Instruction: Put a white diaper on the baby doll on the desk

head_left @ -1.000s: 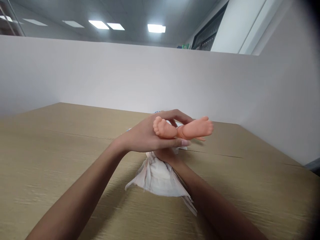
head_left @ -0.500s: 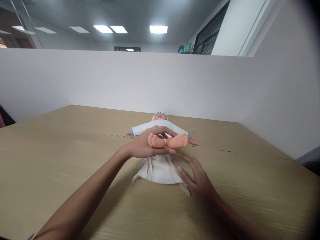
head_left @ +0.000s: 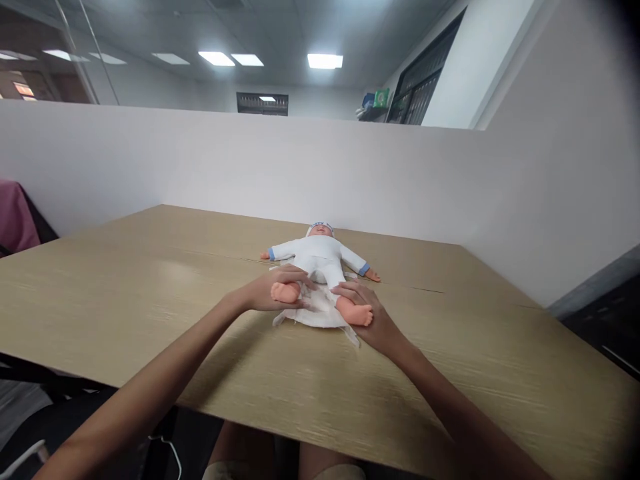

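Observation:
A baby doll [head_left: 319, 252] in a white outfit with blue cuffs lies on its back, feet toward me and arms spread. Under its bottom and legs, a white diaper [head_left: 320, 319] is spread out, its front part toward me. My left hand [head_left: 273, 288] is closed around the doll's leg on the left, by the bare foot. On the other side, my right hand [head_left: 373, 313] grips the leg on the right, just above that foot. The two legs are held apart. Parts of both palms are hidden behind the doll's feet.
The wooden table [head_left: 200, 347] runs back to a white partition [head_left: 280, 167]. A pink cloth [head_left: 17, 217] hangs at the far left. Beneath the near edge, the wearer's legs show. Packages [head_left: 380, 99] stand on a shelf beyond the partition.
My right hand has gone from beside the diaper to the doll's right-hand leg. The doll's feet, earlier together at my left hand, are now apart and lower. The view has tilted down.

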Action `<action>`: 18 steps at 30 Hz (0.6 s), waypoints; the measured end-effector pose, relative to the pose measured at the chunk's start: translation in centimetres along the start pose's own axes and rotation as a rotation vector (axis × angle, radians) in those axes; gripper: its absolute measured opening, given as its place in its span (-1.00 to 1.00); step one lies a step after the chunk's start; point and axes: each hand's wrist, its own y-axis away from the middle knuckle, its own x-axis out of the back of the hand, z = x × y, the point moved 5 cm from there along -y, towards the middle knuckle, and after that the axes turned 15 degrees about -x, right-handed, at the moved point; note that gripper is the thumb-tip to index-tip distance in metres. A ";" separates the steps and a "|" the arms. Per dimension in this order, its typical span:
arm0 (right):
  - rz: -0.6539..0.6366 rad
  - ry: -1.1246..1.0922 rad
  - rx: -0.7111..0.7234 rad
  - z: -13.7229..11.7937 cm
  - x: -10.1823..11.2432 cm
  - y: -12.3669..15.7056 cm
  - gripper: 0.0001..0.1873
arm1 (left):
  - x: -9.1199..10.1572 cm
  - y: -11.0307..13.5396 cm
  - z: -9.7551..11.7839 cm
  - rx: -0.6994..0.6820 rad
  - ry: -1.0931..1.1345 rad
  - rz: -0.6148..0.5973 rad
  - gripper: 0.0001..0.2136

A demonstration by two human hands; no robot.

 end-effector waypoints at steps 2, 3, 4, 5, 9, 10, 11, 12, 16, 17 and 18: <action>-0.089 0.052 0.043 1.0 0.4 1.1 -0.46 | 0.4 1.9 -0.8 -0.050 -0.008 -0.025 -0.72; -0.116 0.069 0.070 1.6 0.4 1.7 -0.48 | 0.4 2.8 -1.2 -0.084 -0.010 -0.035 -0.75; -0.128 0.079 0.092 2.2 0.4 2.2 -0.50 | 0.1 3.7 -1.6 -0.111 -0.012 -0.052 -0.75; -0.127 0.085 0.108 2.7 0.3 2.6 -0.53 | -0.3 4.4 -2.1 -0.129 -0.015 -0.076 -0.74; -0.109 0.085 0.106 4.5 -0.1 3.3 -0.60 | -2.6 6.4 -3.5 -0.106 -0.022 -0.129 -0.56; -0.114 0.084 0.100 4.7 -0.2 3.3 -0.59 | -3.0 6.7 -3.7 -0.094 -0.022 -0.111 -0.53; -0.122 0.082 0.096 4.9 -0.2 3.3 -0.57 | -3.3 6.8 -3.8 -0.087 -0.021 -0.094 -0.53; -0.131 0.082 0.091 4.9 -0.2 3.3 -0.55 | -3.5 7.0 -3.9 -0.088 -0.022 -0.083 -0.53; -0.154 0.097 0.081 4.9 0.1 3.2 -0.52 | -4.0 7.1 -3.7 -0.092 -0.021 -0.125 -0.53; -0.158 0.101 0.077 4.8 0.1 3.2 -0.53 | -4.0 7.1 -3.6 -0.081 -0.018 -0.137 -0.53; -0.164 0.103 0.072 4.8 0.1 3.2 -0.54 | -4.0 7.1 -3.6 -0.067 -0.013 -0.144 -0.53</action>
